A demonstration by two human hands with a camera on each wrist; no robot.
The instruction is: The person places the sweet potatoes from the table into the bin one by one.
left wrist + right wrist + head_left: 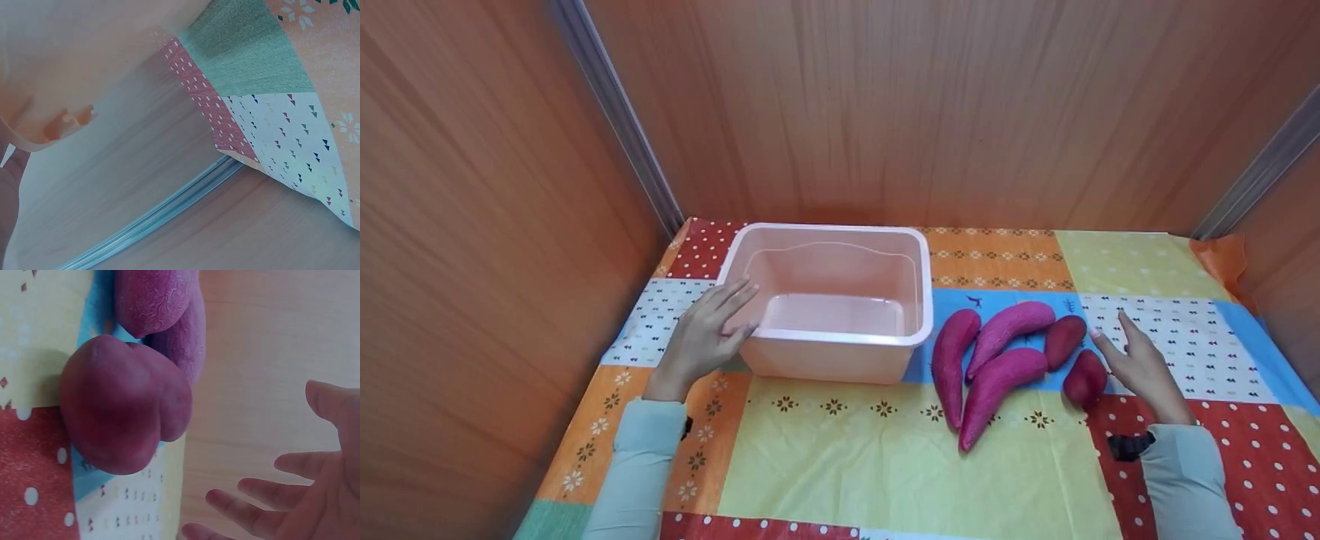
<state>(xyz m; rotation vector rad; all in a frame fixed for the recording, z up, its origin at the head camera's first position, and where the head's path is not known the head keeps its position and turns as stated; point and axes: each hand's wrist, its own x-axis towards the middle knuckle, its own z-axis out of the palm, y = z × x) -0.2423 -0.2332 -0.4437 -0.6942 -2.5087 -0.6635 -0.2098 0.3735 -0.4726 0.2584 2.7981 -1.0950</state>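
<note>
A pale pink plastic bin (825,360) stands left of the middle, with nothing inside it. My left hand (701,337) is at its front left corner, fingers extended along the side rim and thumb at the front rim. To the right lie three long, curved magenta vegetables with wrinkled skin (1005,382), bunched together. Beside them are two smaller, smooth, dark red mango-shaped fruits (1085,379). My right hand (1140,367) is just right of these fruits, fingers spread and holding nothing; the right wrist view shows the nearer fruit (112,410) apart from the fingers.
A patchwork-patterned cloth (922,472) covers the table. Wood-grain panels rise behind (870,112) and at the left (472,225), joined by a grey metal strip (622,120). An orange fold of material (1222,266) sits at the far right corner.
</note>
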